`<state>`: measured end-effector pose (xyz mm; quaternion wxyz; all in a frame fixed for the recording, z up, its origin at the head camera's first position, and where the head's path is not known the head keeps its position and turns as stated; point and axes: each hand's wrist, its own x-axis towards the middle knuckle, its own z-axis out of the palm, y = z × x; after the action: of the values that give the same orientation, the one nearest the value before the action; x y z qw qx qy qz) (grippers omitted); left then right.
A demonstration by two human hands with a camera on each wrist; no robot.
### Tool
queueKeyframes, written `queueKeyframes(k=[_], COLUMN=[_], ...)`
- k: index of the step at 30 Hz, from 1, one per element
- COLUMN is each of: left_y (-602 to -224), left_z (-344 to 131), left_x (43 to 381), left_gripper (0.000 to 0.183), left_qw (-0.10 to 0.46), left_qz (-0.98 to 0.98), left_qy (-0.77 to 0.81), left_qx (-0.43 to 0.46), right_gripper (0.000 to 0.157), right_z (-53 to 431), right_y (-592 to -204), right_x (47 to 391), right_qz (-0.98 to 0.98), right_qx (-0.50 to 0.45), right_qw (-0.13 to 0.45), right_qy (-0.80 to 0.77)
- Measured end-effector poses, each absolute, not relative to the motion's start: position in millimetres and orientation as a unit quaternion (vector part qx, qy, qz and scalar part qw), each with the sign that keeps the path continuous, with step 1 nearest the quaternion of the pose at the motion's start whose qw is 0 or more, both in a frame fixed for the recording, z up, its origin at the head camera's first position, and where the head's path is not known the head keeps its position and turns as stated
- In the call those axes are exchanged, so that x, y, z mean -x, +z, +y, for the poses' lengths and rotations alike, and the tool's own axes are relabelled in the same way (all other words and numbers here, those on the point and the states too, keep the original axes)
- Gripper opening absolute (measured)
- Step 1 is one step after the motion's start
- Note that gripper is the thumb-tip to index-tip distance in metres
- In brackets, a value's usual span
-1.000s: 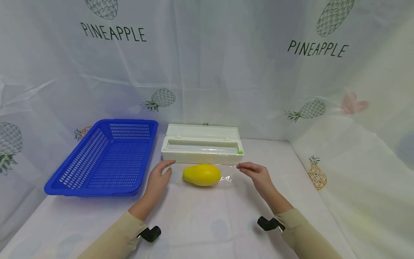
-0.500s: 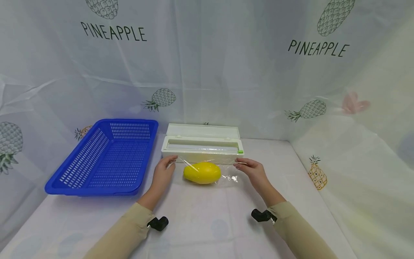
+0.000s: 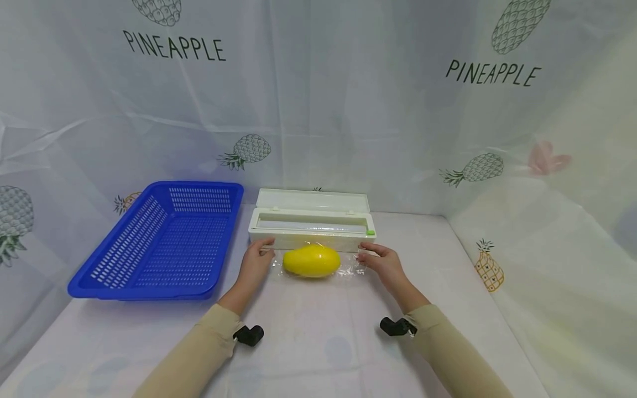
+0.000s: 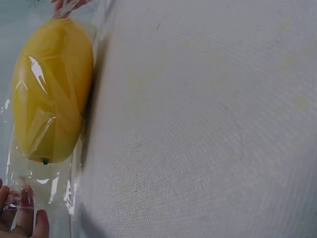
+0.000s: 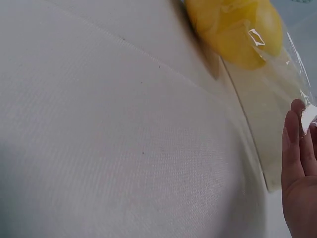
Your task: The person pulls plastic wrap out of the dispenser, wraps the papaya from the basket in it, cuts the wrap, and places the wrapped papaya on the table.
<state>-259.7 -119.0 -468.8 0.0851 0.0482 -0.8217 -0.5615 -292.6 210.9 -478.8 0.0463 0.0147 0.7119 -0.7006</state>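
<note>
A yellow, papaya-like fruit lies sideways on the white cloth, between my two hands. Clear cling film covers it and sticks out past both ends, with shiny creases in the left wrist view. At the left end, my left hand pinches the film between thumb and fingers. My right hand pinches the film at the other end; in the right wrist view, the film stretches from the fruit to its fingertips. Just behind the fruit stands a white cling film dispenser, its lid raised and the roll showing inside.
To the left stands a blue perforated basket. A pineapple-printed curtain hangs behind the dispenser and continues along the right side. A green slider sits at the dispenser's right end.
Both hands have lifted the film's far edge and brought it over the fruit, moving slightly inward. The film ends look more gathered now. The basket and dispenser have stayed put.
</note>
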Motion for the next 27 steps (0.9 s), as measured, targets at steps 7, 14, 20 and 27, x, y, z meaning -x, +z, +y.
queueKeyframes(k=[7, 14, 20, 27], left_y=[-476, -479, -481, -484], left_z=[-121, -121, -120, -120], left_x=[265, 268, 272, 273], left_gripper=[0.035, 0.041, 0.039, 0.032], left_qw=[0.064, 0.036, 0.008, 0.003], left_qz=[-0.827, -0.841, -0.844, -0.826], left_qy=[-0.555, -0.535, -0.53, -0.556], left_qx=[-0.061, -0.073, -0.082, -0.086], right_gripper=[0.046, 0.046, 0.044, 0.039], right_z=[208, 209, 212, 218], right_y=[-486, -491, -493, -494], right_x=[295, 295, 295, 290], right_qz=[0.742, 0.783, 0.818, 0.823], right_qx=[-0.012, -0.024, -0.021, 0.001], right_qw=[0.07, 0.098, 0.117, 0.147], right_qy=[-0.667, -0.614, -0.562, -0.549])
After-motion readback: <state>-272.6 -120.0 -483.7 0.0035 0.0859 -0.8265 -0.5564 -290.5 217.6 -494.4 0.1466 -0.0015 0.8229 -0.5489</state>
